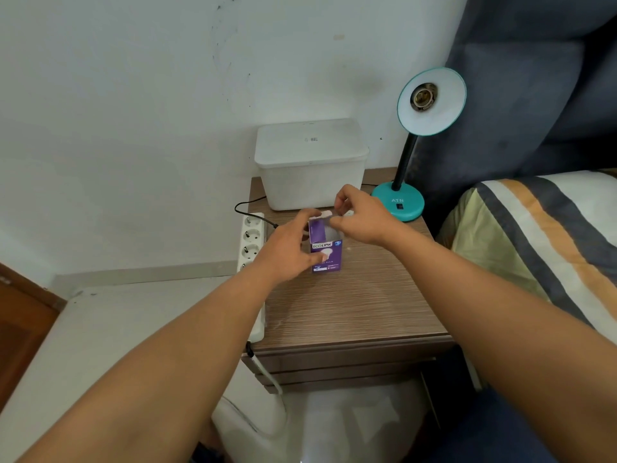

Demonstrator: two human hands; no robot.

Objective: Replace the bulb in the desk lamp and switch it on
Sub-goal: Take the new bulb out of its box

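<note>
Bed [534, 235] with striped cover at right; wood-grain worktop [350, 305] beside it. White lidded bin [310, 162] at worktop's back, teal desk lamp [405, 182] just right of it, shade tilted up, socket [423, 96] bare. White power strip [251, 248] along left edge. Purple bulb box [326, 252] upright mid-worktop, top flaps open. Left hand [287, 252] grips box side; right hand [362, 217] pinches top flap.

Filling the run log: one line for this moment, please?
socket: empty | left hand: steadies bulb box | right hand: at open flap | lamp: unlit
</note>
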